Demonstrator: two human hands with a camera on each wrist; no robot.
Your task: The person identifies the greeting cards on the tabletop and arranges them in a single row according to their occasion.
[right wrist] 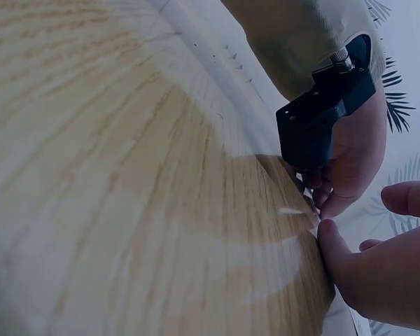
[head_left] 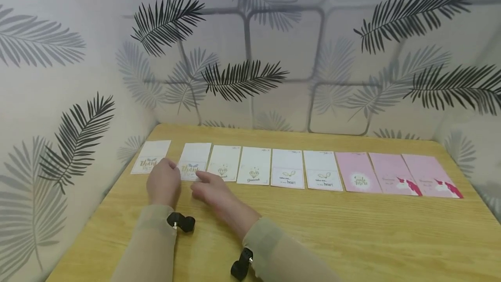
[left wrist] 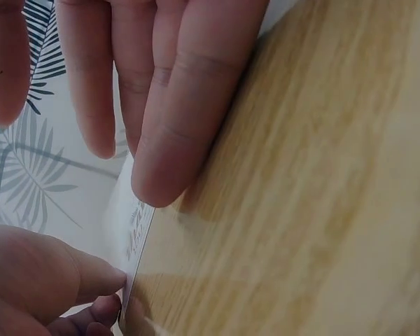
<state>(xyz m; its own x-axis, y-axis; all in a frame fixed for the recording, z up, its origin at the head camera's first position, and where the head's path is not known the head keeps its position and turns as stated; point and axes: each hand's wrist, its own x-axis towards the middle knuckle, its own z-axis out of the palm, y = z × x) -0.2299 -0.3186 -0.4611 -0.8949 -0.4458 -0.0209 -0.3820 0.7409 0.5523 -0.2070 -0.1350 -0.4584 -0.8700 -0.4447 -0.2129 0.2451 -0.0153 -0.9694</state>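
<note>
Two white cards with gold "thank" lettering lie at the left end of a row. My left hand (head_left: 163,182) is bent downward, overlapping the lower right corner of the leftmost card (head_left: 154,151). Its fingertips (left wrist: 112,280) are bent down right at the near edge of the second thank-you card (head_left: 195,153); whether they pinch it I cannot tell. From the other side, my right hand (head_left: 213,190) reaches in with fairly straight, spread fingers. Its fingertips overlap the second card's lower right corner in the head view.
Farther right along the row lie two diamond cards (head_left: 253,160), two white "heart" cards (head_left: 287,160) and several pink cards (head_left: 356,164). All lie flat on the wooden table (head_left: 332,238). Leaf-patterned fabric (head_left: 282,51) rises behind and at the left.
</note>
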